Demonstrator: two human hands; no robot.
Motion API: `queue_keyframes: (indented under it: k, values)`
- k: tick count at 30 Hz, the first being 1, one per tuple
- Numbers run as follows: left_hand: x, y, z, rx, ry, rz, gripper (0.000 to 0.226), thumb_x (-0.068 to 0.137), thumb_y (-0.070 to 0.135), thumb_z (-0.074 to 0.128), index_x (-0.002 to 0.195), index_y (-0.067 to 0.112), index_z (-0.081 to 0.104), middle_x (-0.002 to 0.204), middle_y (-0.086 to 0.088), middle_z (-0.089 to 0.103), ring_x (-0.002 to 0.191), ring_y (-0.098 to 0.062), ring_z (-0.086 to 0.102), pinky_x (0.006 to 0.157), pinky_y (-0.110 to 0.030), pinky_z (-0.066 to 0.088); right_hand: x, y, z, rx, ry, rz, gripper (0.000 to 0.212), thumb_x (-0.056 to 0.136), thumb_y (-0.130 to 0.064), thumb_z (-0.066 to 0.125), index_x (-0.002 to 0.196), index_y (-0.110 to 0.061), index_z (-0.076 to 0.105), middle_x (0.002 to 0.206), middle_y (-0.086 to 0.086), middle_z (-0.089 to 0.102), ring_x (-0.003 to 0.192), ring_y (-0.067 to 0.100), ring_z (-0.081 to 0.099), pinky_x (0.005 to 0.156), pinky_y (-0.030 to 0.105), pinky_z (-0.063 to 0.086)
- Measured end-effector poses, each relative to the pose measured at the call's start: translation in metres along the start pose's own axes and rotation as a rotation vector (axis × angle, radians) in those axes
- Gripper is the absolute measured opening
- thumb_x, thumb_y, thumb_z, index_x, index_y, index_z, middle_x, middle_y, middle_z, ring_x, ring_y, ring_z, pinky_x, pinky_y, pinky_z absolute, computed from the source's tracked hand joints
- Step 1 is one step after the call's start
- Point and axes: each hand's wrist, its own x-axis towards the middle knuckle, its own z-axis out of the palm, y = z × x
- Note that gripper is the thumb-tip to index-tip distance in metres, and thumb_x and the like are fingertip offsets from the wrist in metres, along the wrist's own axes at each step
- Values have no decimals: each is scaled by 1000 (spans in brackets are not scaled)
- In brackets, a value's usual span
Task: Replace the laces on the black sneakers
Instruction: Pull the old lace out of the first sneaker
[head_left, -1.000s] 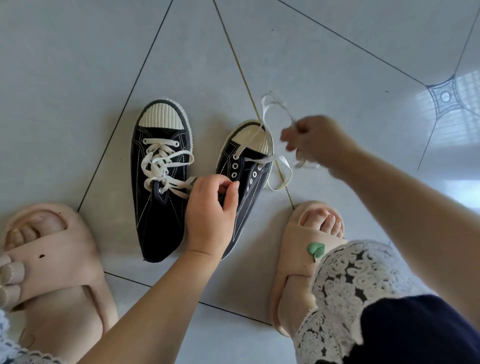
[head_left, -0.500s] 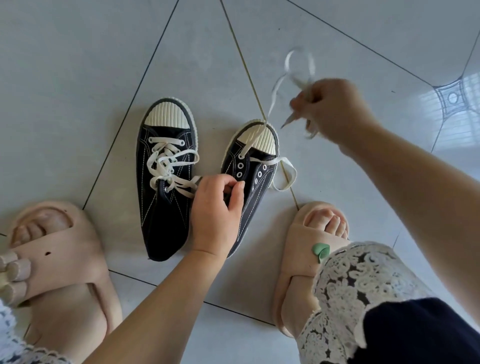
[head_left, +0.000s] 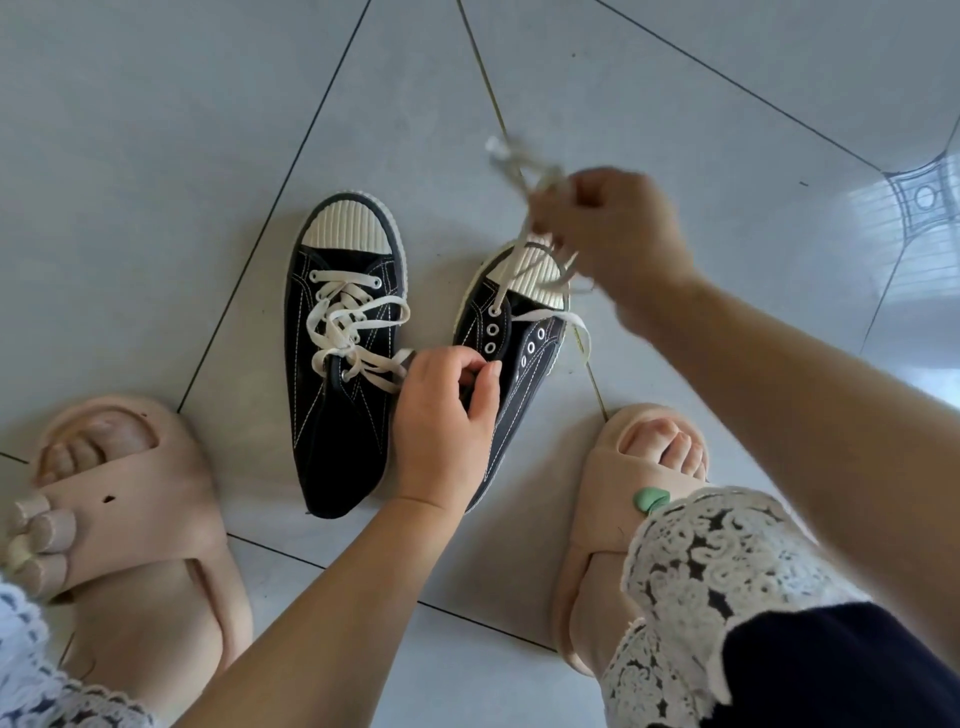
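Left hand (head_left: 445, 415) grips the sneaker (head_left: 521, 387), right hand (head_left: 615, 234) pinches the lace (head_left: 545, 315) (blurred): too hard a tug could tip it or snag an eyelet (head_left: 491, 330).

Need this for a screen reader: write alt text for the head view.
The right hand holds a white lace threaded through one black sneaker, which the left hand grips; a laced sneaker stands beside it on floor tiles.

black canvas sneaker (head_left: 337, 374), cream ribbed toe, frame centre, flat, loosely laced | matching sneaker (head_left: 519, 374) just right, tilted, toe eyelets threaded | cream flat lace (head_left: 511, 265) stretched toward upper right
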Motion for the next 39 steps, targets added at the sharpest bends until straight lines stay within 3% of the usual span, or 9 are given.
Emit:
queue_keyframes:
  k: [3,9,14,18,25,29,31,34,39]
  values:
    - [0,0,0,6,-9,-5,12,82,13,62,75,3,59,71,4,50,68,-12,42,66,-14,28,11,-13,-28,431,81,154,24,90,-14,53,65,-14,55,61,-1,66,41,5,49,37,17,31]
    - [-2,-1,2,14,-38,-16,13,83,16,61,76,6,59,71,0,54,69,-8,40,66,-14,28,19,-25,-60,673,279,142,26,90,-12,45,65,-17,37,43,-8,40,40,10,28,42,18,22]
    - [-2,-3,3,33,-60,-21,14,84,21,58,75,9,58,71,0,55,69,-6,38,65,-16,29,5,6,-38,102,41,80,19,91,-21,55,74,-12,54,42,-11,49,32,2,39,38,19,29]
    - [-2,-2,2,26,-45,-6,13,82,16,60,75,5,59,70,-5,57,69,-8,39,66,-14,27,-12,29,-4,-454,-203,-84,27,77,-35,70,93,-16,60,71,-5,54,65,13,52,53,24,35]
    - [-1,3,-5,6,63,34,13,81,8,63,73,-1,60,67,-8,58,69,-11,41,67,-14,29,-22,25,17,-645,-263,-198,37,79,-34,66,115,-35,57,82,-10,48,81,15,48,61,27,35]
    - [-2,4,-8,-17,90,31,15,83,9,60,74,-3,60,69,-9,58,70,-11,43,69,-14,31,-15,18,21,-726,-283,-255,16,84,-28,57,96,-26,67,81,-3,52,80,19,51,60,28,37]
    - [-4,5,-9,-17,87,30,21,86,14,57,75,-4,59,70,-6,56,70,-11,44,69,-14,32,-12,17,20,-629,-260,-222,9,83,-23,60,85,-20,68,68,-5,53,68,13,53,55,26,40]
    - [-5,5,-10,-15,92,-3,17,85,12,58,76,-3,59,72,-1,53,68,-11,45,69,-14,32,-9,11,11,-68,-149,-24,21,80,-12,65,62,-22,59,42,-13,50,41,-2,46,42,14,36]
    - [-1,5,-12,-20,78,-53,17,85,14,56,77,0,60,74,5,51,69,-15,47,69,-12,31,-7,-4,-15,392,-156,86,22,80,1,61,66,-16,59,47,-11,55,43,1,46,46,17,37]
